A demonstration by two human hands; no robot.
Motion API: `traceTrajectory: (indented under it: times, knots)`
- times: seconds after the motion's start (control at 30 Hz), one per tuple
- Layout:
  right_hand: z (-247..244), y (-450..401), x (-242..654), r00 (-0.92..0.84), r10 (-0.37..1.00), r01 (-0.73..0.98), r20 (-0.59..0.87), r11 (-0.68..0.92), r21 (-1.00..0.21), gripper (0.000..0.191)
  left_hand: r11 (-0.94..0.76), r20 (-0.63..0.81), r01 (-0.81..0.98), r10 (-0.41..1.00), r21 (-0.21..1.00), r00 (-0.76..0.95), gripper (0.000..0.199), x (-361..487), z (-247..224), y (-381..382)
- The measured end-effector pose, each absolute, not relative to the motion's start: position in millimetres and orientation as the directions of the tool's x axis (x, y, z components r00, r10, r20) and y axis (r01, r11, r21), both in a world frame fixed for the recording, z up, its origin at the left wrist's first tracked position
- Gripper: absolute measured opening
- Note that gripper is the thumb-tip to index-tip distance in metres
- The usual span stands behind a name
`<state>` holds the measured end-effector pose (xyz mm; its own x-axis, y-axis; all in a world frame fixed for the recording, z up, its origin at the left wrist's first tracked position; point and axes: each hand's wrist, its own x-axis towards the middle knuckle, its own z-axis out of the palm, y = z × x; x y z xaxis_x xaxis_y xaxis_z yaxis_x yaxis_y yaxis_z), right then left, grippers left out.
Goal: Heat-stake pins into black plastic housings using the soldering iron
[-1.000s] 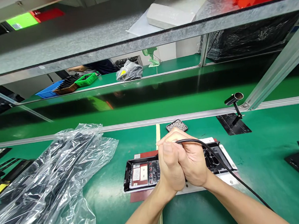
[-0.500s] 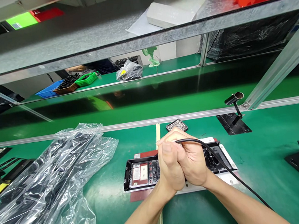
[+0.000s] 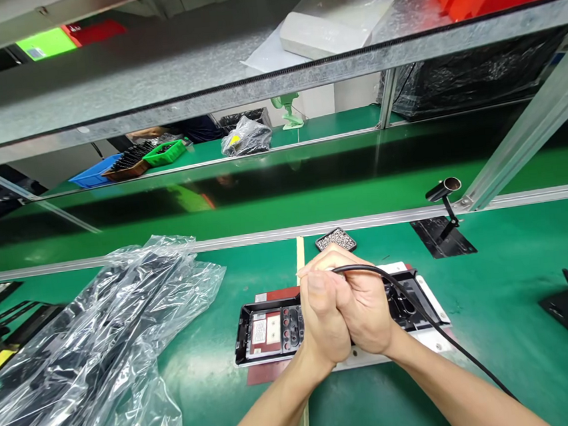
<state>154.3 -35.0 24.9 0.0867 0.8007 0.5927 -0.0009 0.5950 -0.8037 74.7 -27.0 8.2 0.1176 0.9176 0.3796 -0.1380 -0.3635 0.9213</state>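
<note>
**Both hands clasped around a corded tool over an open black housing**

The left hand (image 3: 324, 319) and the right hand (image 3: 366, 312) press together above the middle of a black plastic housing (image 3: 270, 328), fingers curled tight around a tool whose body is hidden inside the grip. Only its black cable (image 3: 424, 316) shows: it leaves the top of the fists, arcs over to the right, and runs down across the housing toward the lower right edge of the view, along the right forearm. The left hand wraps the outside of the right, thumb upright against it; both are clenched on the tool.

The housing lies flat and open side up on the green tabletop (image 3: 498, 299), resting on a white plate (image 3: 434, 339) with a reddish-brown sheet (image 3: 259, 374) under it. Inside its left part a white label and rows of small round holes are visible; the middle is covered by the hands.

Just behind the hands sits a small dark tray of tiny metal parts (image 3: 335, 239). To the left, well apart from the housing, a heap of crumpled clear plastic bag (image 3: 91, 352) covers dark parts. To the right rear stands a small black lamp-like fixture on a dark base (image 3: 444, 238). A metal shelf (image 3: 201, 80) spans overhead, bearing a white block in clear wrapping (image 3: 326, 28).
</note>
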Motion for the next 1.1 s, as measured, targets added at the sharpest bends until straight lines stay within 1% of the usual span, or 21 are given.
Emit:
traceTrajectory:
  times: [0.17, 0.3, 0.53, 0.77, 1.1]
  knots:
    - [22.8, -35.0, 154.6, 0.081, 0.798, -0.021, 0.597, 0.6, -0.8, 0.022, -0.366, 0.386, -0.151, 0.913, 0.918, 0.131, 0.064, 74.0, 8.8, -26.8]
    - [22.4, -34.4, 154.3, 0.088, 0.796, -0.039, 0.599, 0.603, -0.797, 0.018, -0.402, 0.418, -0.14, 0.901, 0.905, 0.116, 0.06, 73.2, 6.9, -26.5]
    - [23.2, -33.0, 154.6, 0.09, 0.796, -0.045, 0.599, 0.604, -0.796, 0.016, -0.398, 0.427, -0.201, 0.895, 0.895, 0.13, 0.06, 74.3, 5.4, -26.2]
    - [23.1, -34.9, 154.6, 0.09, 0.795, -0.047, 0.6, 0.605, -0.795, 0.015, -0.413, 0.436, -0.174, 0.892, 0.894, 0.119, 0.054, 73.2, 5.7, -26.6]
    - [22.1, -34.1, 154.0, 0.09, 0.798, -0.042, 0.596, 0.601, -0.798, 0.016, -0.403, 0.417, -0.127, 0.901, 0.906, 0.115, 0.055, 73.1, 5.2, -26.7]
